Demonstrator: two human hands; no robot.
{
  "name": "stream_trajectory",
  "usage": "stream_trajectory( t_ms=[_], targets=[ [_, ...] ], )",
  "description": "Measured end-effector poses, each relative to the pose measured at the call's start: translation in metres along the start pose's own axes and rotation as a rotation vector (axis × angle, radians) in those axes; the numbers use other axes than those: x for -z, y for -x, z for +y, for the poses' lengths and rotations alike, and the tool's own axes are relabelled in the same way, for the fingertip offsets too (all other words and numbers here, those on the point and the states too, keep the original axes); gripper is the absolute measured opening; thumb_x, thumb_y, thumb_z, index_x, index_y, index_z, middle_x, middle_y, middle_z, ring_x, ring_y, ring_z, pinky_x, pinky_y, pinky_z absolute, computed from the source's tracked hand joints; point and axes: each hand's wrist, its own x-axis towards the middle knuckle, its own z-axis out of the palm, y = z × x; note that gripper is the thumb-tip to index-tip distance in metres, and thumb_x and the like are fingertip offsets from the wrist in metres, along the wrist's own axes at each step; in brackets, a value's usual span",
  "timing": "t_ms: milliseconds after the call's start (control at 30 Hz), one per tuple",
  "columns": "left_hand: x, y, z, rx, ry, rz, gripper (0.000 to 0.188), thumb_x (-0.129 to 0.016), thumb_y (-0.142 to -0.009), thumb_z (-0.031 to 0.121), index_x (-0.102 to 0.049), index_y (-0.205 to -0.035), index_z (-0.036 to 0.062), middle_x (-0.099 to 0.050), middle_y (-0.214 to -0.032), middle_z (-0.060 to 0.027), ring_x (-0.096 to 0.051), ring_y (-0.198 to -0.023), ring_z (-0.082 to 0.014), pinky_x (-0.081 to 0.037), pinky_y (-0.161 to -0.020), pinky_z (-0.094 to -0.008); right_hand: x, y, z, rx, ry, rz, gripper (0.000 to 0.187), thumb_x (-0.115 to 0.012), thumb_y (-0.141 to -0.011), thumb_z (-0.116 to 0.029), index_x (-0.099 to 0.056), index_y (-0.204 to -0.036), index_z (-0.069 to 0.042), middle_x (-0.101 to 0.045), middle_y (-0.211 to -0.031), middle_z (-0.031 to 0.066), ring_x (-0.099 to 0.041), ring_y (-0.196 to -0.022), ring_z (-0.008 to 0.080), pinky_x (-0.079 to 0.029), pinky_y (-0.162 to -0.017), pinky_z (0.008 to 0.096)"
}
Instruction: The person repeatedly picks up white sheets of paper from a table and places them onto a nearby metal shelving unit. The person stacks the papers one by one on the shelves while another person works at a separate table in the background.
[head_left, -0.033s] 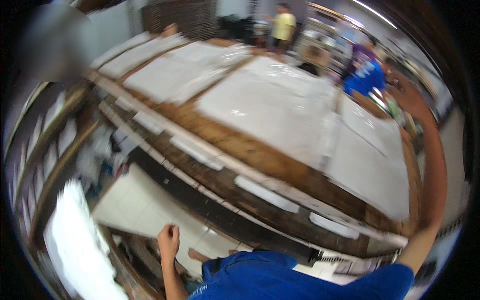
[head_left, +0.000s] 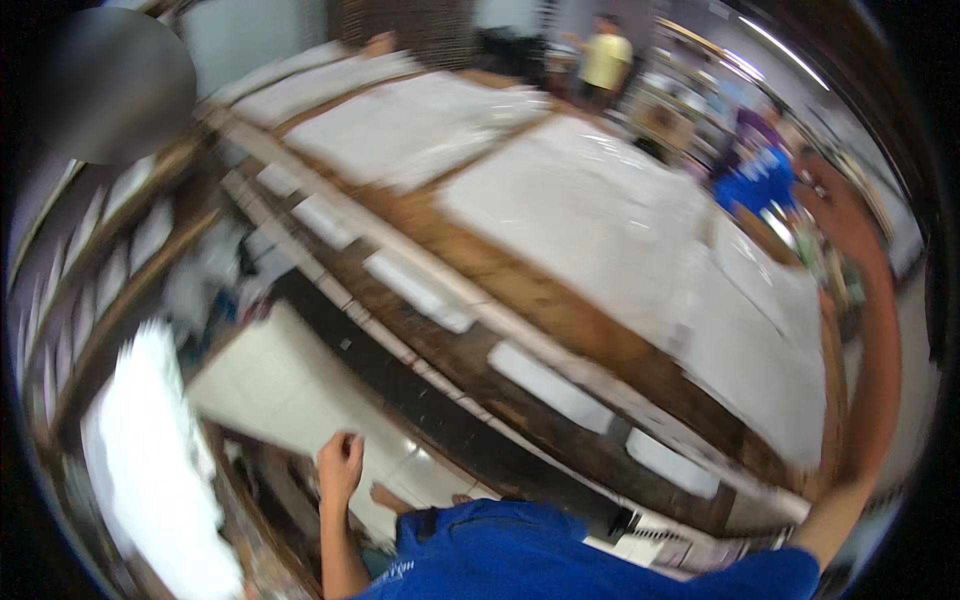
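Observation:
Low on the left, beside a bright white stack (head_left: 160, 465), my left hand (head_left: 342, 462) hangs with its fingers curled in a loose fist. I see nothing in it. My right arm reaches up along the right rim. At its end, my right hand (head_left: 838, 205) is smeared by motion, so its fingers and anything in them do not show. A long wooden table (head_left: 530, 265) runs across the middle, bearing wide white sheets (head_left: 575, 215) that look partly covered in shiny clear plastic. The right hand appears near the table's far right end.
Shelves (head_left: 130, 245) with pale sheets line the left side. White strips (head_left: 550, 385) sit along the table's near side, above a dark lower ledge (head_left: 400, 385). Pale floor tiles (head_left: 290, 370) show below. People stand beyond the table, one in yellow (head_left: 605, 62), another in blue (head_left: 755, 180).
The whole view has swung a little, so the table and the people sit farther right and lower. Both my hands keep nearly the same pose.

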Motion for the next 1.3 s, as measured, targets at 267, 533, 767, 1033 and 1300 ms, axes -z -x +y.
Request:
stream_trajectory(
  t_ms=[267,533,767,1033,1300],
  targets=[
    [0.048,-0.013,-0.033,0.071,0.08,0.046,0.026,-0.06,-0.085,0.024,-0.065,-0.094,-0.0002,-0.066,-0.078,-0.0181,-0.064,-0.07,-0.0312,-0.049,-0.065,-0.0388,0.008,-0.001,-0.341,0.843,0.111,-0.035,0.035,-0.061,-0.087,-0.014,-0.057,-0.121,-0.009,-0.062,-0.105,0.0147,-0.06,-0.09,0.0261,-0.048,-0.082,0.0387],
    [0.142,0.017,-0.092,0.253,-0.004,0.432,0.022,-0.062,-0.084,0.022,-0.066,-0.092,0.0016,-0.063,-0.069,-0.0126,-0.061,-0.063,-0.0287,-0.047,-0.059,-0.04,-0.067,0.055,-0.611,1.705,-0.045,-0.099,0.032,-0.069,-0.073,-0.002,-0.056,-0.103,-0.003,-0.057,-0.088,0.0147,-0.061,-0.079,0.0332,-0.048,-0.068,0.0409],
    [0.215,0.039,-0.105,0.413,0.005,0.556,0.023,-0.059,-0.087,0.024,-0.063,-0.092,0.0021,-0.064,-0.078,-0.0146,-0.063,-0.071,-0.0308,-0.049,-0.065,-0.0424,-0.102,0.1,-0.716,1.952,-0.539,-0.243,0.03,-0.067,-0.079,-0.01,-0.056,-0.106,-0.004,-0.059,-0.082,0.012,-0.062,-0.071,0.0308,-0.05,-0.063,0.0391],
    [0.301,0.038,-0.114,0.331,-0.063,0.917,0.015,-0.061,-0.086,0.014,-0.065,-0.092,0.0018,-0.062,-0.083,-0.013,-0.06,-0.07,-0.0241,-0.048,-0.066,-0.0342,-0.283,0.093,-0.725,1.324,-1.038,-1.034,0.026,-0.062,-0.087,-0.008,-0.059,-0.111,0.0,-0.059,-0.079,0.0043,-0.053,-0.067,0.0084,-0.044,-0.061,0.0251],
    [0.427,0.018,-0.246,0.558,-0.412,1.063,0.021,-0.063,-0.083,0.021,-0.066,-0.091,0.0021,-0.062,-0.087,-0.0145,-0.061,-0.079,-0.0288,-0.049,-0.072,-0.0391,-0.461,0.118,-0.615,0.563,-0.967,-1.43,0.024,-0.056,-0.092,-0.016,-0.056,-0.112,-0.002,-0.061,-0.085,0.0034,-0.057,-0.067,0.0093,-0.044,-0.057,0.0223]
  ],
)
